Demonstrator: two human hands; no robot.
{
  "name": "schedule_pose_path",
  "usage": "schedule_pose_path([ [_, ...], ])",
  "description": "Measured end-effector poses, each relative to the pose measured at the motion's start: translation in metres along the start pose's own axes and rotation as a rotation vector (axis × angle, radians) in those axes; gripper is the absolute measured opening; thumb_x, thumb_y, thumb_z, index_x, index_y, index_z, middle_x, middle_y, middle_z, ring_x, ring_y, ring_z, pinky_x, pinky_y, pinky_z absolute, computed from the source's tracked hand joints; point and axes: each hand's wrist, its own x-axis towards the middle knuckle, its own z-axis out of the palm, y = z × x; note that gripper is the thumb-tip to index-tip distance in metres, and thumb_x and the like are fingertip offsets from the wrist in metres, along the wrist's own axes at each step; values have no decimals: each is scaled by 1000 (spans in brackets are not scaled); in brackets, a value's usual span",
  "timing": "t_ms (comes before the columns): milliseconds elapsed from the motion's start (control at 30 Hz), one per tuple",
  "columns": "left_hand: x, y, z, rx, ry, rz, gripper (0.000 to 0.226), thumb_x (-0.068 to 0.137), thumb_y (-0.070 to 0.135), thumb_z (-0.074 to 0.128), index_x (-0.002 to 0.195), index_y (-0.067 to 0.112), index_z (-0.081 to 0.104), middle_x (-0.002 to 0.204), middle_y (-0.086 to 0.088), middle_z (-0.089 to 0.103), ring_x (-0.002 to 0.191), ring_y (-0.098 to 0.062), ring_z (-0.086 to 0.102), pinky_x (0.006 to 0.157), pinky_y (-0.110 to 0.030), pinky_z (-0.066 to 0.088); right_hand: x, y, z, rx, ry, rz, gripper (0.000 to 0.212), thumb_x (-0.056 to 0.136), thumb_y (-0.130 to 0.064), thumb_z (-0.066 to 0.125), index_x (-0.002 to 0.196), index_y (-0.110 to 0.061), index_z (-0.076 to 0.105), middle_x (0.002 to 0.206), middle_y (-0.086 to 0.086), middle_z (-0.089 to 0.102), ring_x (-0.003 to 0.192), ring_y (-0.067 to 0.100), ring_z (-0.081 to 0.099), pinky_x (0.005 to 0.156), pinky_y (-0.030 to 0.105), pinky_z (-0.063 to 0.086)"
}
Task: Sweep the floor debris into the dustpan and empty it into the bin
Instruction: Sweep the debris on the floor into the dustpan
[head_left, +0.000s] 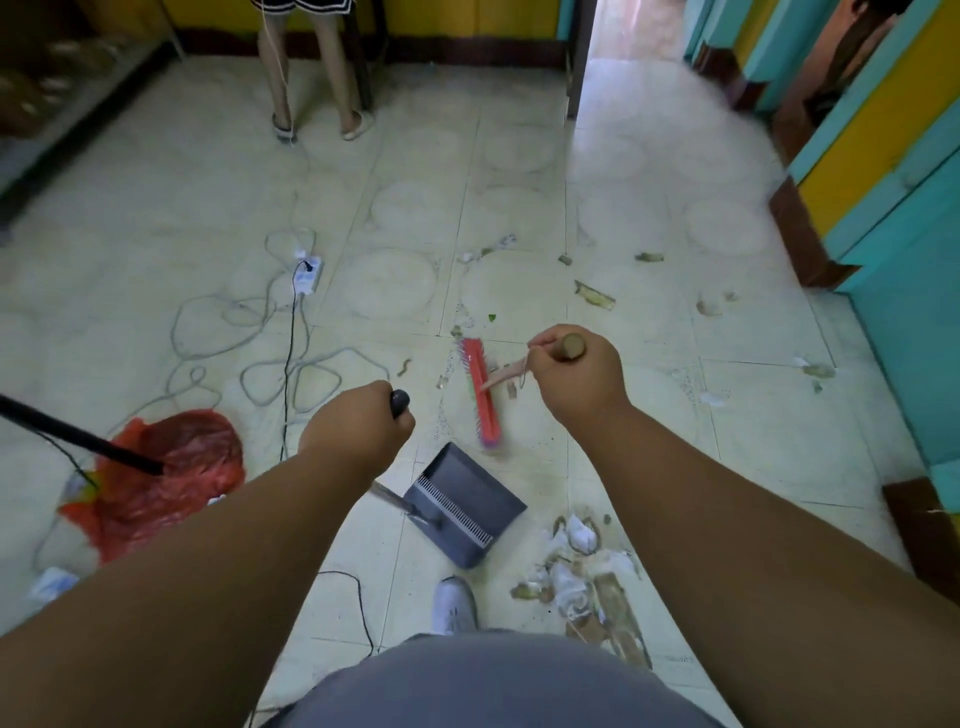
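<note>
My left hand grips the dark top of the dustpan's long handle. The grey dustpan stands on the tiled floor just ahead of my white shoe. My right hand grips the wooden end of the broom handle. The red broom head lies on the floor just beyond the dustpan's mouth. A pile of paper and brown scraps sits right of the dustpan. Loose scraps are scattered farther out. A red plastic bag lies on the floor to the left.
Grey cables and a white power strip sprawl across the floor at left. A black pole reaches into the red bag. Another person's legs stand at the far wall. Teal and yellow panels line the right side.
</note>
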Motion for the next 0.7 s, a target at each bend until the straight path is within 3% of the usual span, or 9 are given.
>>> schedule_pose_path([
  [100, 14, -31, -8, -19, -58, 35, 15, 89, 32, 47, 78, 22, 48, 69, 1, 54, 66, -20, 53, 58, -29, 42, 17, -16, 32, -11, -79, -3, 13, 86, -9, 59, 85, -10, 72, 76, 0, 68, 70, 13, 61, 63, 23, 49],
  [233, 25, -57, -15, 40, -98, 116, 19, 88, 32, 49, 74, 18, 48, 65, 0, 51, 66, -21, 51, 55, -29, 32, 26, -27, 65, -86, -283, -35, 14, 85, -5, 58, 85, -8, 72, 66, -6, 61, 53, 0, 47, 51, 15, 35],
  [333, 37, -70, -17, 59, -78, 108, 19, 89, 33, 49, 76, 19, 49, 69, 1, 52, 69, -22, 51, 58, -29, 35, 37, -36, 84, -111, -357, -35, 15, 84, -5, 57, 85, -8, 72, 66, -7, 61, 53, 1, 48, 50, 14, 35],
  [567, 57, -91, -26, 39, -38, -27, 16, 91, 35, 48, 78, 24, 47, 69, 5, 50, 73, -22, 52, 59, -29, 35, 73, -54, 110, -46, -333, 28, 13, 82, -10, 57, 77, -9, 70, 65, 8, 66, 60, 19, 58, 55, 28, 49],
  [700, 76, -94, -30, 17, -9, -109, 14, 91, 35, 47, 84, 23, 51, 72, 4, 53, 73, -22, 54, 57, -28, 37, 104, -59, 127, 2, -280, 69, 21, 77, -17, 57, 83, 2, 63, 80, 28, 65, 59, 19, 53, 55, 33, 48],
])
